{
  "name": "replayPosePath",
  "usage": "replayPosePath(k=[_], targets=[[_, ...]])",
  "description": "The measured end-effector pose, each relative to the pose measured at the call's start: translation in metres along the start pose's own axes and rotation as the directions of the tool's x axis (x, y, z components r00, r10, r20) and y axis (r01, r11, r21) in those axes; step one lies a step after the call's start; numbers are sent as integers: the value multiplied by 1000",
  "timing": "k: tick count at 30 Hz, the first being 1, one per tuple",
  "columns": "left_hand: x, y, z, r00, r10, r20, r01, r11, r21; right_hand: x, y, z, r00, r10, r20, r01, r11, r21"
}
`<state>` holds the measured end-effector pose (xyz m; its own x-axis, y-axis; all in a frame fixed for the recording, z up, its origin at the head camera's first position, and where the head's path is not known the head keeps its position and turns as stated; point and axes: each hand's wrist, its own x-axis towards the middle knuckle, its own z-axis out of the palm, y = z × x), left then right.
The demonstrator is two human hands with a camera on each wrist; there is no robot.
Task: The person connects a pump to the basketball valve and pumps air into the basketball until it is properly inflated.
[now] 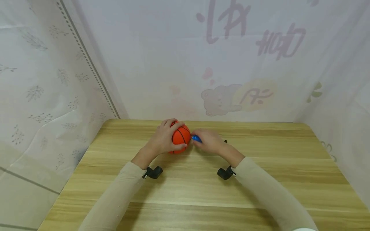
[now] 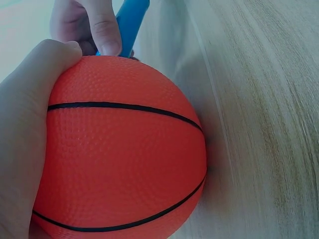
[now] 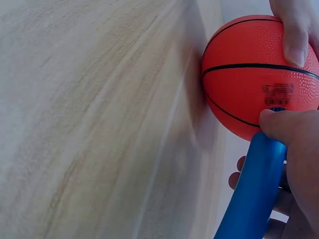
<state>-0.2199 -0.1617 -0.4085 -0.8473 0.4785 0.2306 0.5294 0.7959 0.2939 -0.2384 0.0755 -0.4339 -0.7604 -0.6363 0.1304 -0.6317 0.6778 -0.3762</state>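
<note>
A small orange-red toy basketball (image 1: 181, 137) with black lines sits on the wooden table. My left hand (image 1: 164, 136) grips it from the left, thumb and fingers spread round its curve. At the ball's right side, my right hand (image 1: 210, 141) pinches a smooth blue tube-shaped object (image 3: 256, 186). One end of this tube points at the ball; the right thumb covers the spot, so I cannot tell whether it has gone in. In the right wrist view a printed label (image 3: 279, 93) shows on the ball just above a small dark spot by the thumb tip.
The wood-grain table (image 1: 185, 192) runs up to a pale printed cloth (image 1: 162, 64) at the back. More patterned cloth (image 1: 43, 80) hangs along the left side. Black camera mounts (image 1: 154, 172) hang from both wrists.
</note>
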Motion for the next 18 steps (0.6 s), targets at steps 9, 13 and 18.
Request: replayPosePath(k=[9, 13, 18], targets=[[-1, 0, 0, 1000, 8, -9, -8, 1000, 1, -1, 3, 8, 999, 35, -13, -35, 999, 9], [-1, -1, 1, 1000, 17, -19, -17, 1000, 10, -2, 5, 12, 999, 42, -26, -43, 999, -10], [-2, -1, 3, 999, 32, -33, -31, 999, 17, -2, 8, 16, 998, 54, -35, -56, 997, -55]])
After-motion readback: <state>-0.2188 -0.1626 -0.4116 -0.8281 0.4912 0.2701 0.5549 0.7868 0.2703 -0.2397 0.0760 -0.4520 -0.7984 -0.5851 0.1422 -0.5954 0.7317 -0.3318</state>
